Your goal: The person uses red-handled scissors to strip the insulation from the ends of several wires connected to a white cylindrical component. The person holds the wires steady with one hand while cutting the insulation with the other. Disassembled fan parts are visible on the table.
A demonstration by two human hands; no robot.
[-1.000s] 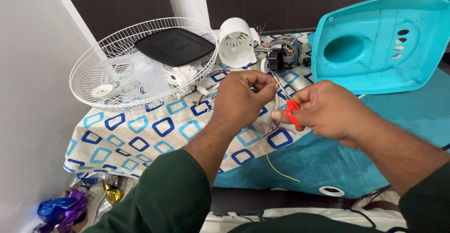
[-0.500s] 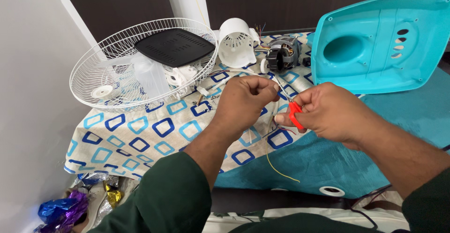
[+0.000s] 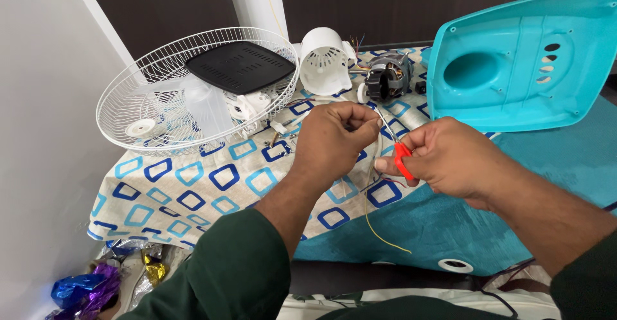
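Note:
My left hand [image 3: 334, 140] is closed around thin wires pinched between its fingers over the patterned cloth. My right hand [image 3: 450, 159] grips small scissors with red handles [image 3: 403, 159], their metal blades [image 3: 384, 124] pointing up toward the left fingertips. A thin yellow wire [image 3: 379, 227] dangles below the hands. Both hands sit close together, almost touching. Just behind them lies a grey fan motor [image 3: 387, 79].
A white wire fan guard [image 3: 128, 101] holds a black panel [image 3: 241, 66] and a clear fan blade [image 3: 205, 108]. A white motor cover [image 3: 323, 59] stands behind. A turquoise plastic housing [image 3: 520, 63] leans at right. Shiny foil [image 3: 83, 288] lies on the floor.
Both hands have shifted slightly; the right hand with the scissors has moved a little closer to the left hand's fingertips.

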